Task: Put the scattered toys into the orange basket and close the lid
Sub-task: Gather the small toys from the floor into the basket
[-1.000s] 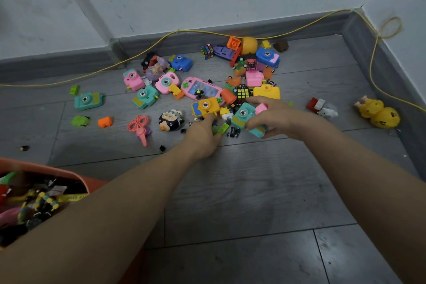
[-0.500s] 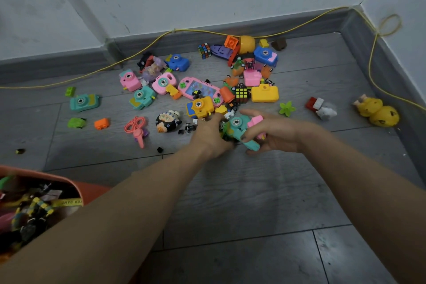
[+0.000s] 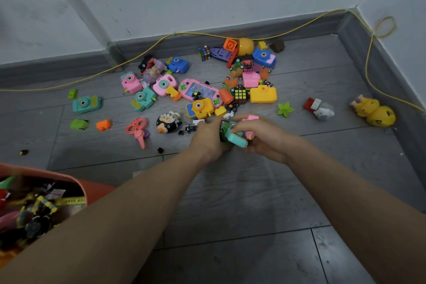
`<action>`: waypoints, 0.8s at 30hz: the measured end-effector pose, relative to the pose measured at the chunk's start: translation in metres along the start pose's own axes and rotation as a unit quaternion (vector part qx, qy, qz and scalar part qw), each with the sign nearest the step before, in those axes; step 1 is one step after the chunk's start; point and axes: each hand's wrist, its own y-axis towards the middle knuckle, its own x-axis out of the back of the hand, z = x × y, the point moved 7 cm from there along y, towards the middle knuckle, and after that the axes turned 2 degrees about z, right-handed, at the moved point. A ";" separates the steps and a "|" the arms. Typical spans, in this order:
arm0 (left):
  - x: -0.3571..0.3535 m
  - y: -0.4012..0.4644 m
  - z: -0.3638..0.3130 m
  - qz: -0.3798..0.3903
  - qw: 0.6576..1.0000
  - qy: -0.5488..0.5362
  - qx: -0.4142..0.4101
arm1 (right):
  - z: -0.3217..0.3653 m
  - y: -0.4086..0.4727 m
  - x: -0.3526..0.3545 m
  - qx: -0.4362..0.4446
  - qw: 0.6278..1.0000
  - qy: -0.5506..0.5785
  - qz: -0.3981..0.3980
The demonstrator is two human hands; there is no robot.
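Note:
Small plastic toys lie scattered on the grey floor near the wall: toy cameras, a pink handheld game (image 3: 200, 92), puzzle cubes, pink scissors (image 3: 137, 130) and blocks. My right hand (image 3: 261, 139) grips a teal toy camera (image 3: 238, 141) with a pink piece behind it. My left hand (image 3: 208, 139) is closed beside it on small green toys, mostly hidden by the fingers. The two hands touch just in front of the pile. The orange basket (image 3: 92, 188) stands at the lower left, partly filled with toys. Its lid is out of sight.
A yellow cable (image 3: 147, 49) runs along the grey skirting and up the right-hand corner. Two yellow duck toys (image 3: 373, 112) lie by the right wall, with a red block and a white animal (image 3: 322, 113) near them. A green flower piece (image 3: 285, 109) lies alone.
Both hands have drawn back from the pile toward me, carrying the teal camera and small pieces off the floor. The green flower piece is uncovered now.

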 end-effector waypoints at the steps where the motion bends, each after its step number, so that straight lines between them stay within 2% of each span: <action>1: 0.000 -0.001 0.000 0.004 1.000 0.009 -0.003 | 0.000 -0.002 0.001 0.001 1.000 0.008 0.001; 6: 0.000 -0.007 -0.004 0.048 0.996 0.078 -0.020 | -0.007 -0.011 0.001 -0.006 1.000 0.022 0.002; 14: 0.000 -0.026 -0.013 0.105 0.986 0.117 -0.048 | -0.007 -0.036 0.000 -0.025 0.998 0.053 0.018; 24: 0.078 -0.060 -0.035 0.097 0.980 0.132 -0.116 | 0.041 -0.075 -0.032 0.014 0.997 0.042 0.059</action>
